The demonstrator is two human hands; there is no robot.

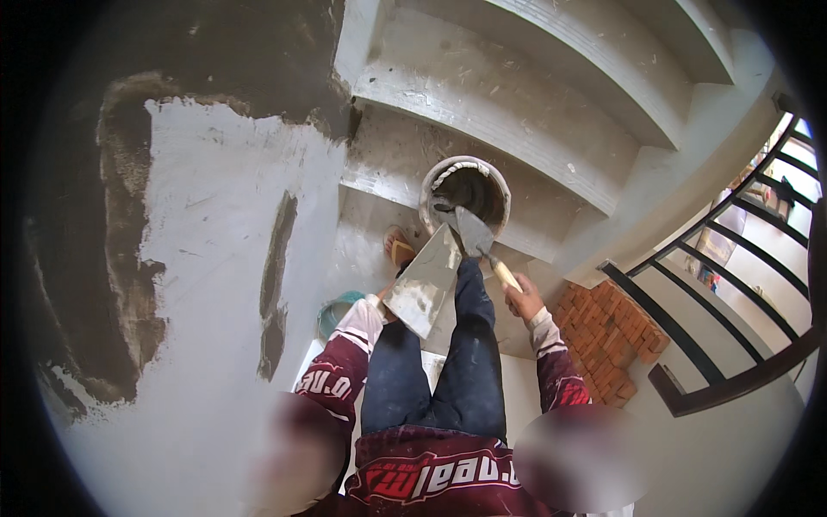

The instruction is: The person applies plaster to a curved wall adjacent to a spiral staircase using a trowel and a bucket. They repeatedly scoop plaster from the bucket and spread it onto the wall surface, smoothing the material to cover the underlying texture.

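My right hand (523,299) is closed around the pale handle of a pointing trowel (475,233). The trowel's grey blade lies over the near rim of a round bucket (499,185) with a dark grey, mortar-like mix inside. In my left hand (385,307), mostly hidden behind it, is a flat, tapered plasterer's hawk (424,286), tilted, with grey smears on its face. The hawk's narrow far end comes close to the trowel blade and the bucket's near side. Whether the blade touches the hawk, I cannot tell.
Curved concrete stairs (482,103) rise ahead, with the bucket on a lower step. At left stands a pale wall (215,215) with dark grey patches. A teal container (332,314) sits by my left forearm. Stacked red bricks (607,332) and a dark railing (732,297) are at right.
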